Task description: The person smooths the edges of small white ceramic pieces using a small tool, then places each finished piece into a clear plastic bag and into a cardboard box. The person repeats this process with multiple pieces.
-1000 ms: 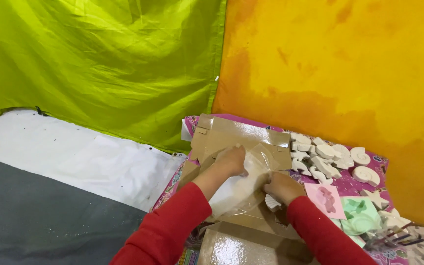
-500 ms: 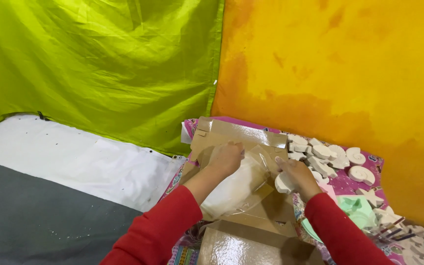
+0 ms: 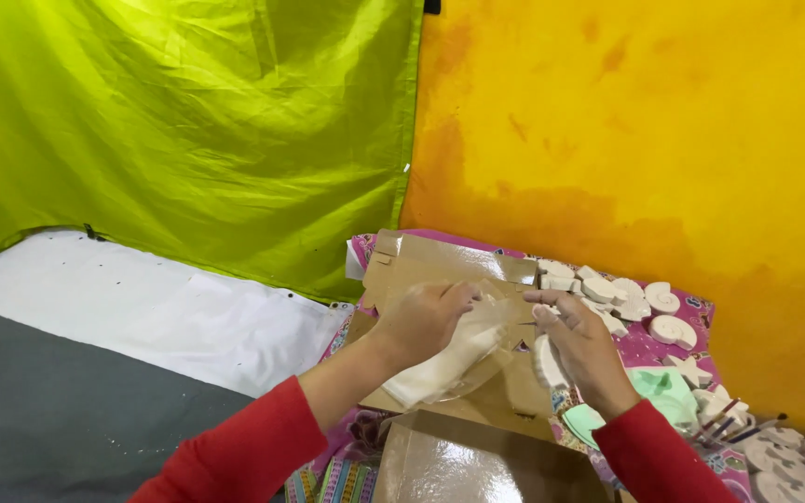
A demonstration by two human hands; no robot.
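Note:
My left hand (image 3: 424, 320) rests on a clear plastic bag (image 3: 449, 359) with something white inside, and grips its top end. The bag lies on a flattened brown cardboard sheet (image 3: 440, 265). My right hand (image 3: 581, 346) is curled around a white plaster piece (image 3: 546, 361), held just right of the bag. Both arms wear red sleeves. Several white plaster shapes (image 3: 640, 303) lie on a pink patterned cloth (image 3: 649, 349) to the right.
A glossy brown cardboard box (image 3: 477, 461) sits at the bottom edge. A pale green mould (image 3: 663, 391) and thin brushes (image 3: 724, 428) lie at the right. Green cloth (image 3: 188, 130) and an orange wall (image 3: 645, 140) stand behind. White and grey floor sheets (image 3: 114, 354) lie left.
My right hand has moved right, away from the bag, and now holds a white plaster piece. My left hand stays on the bag. The camera has tilted slightly.

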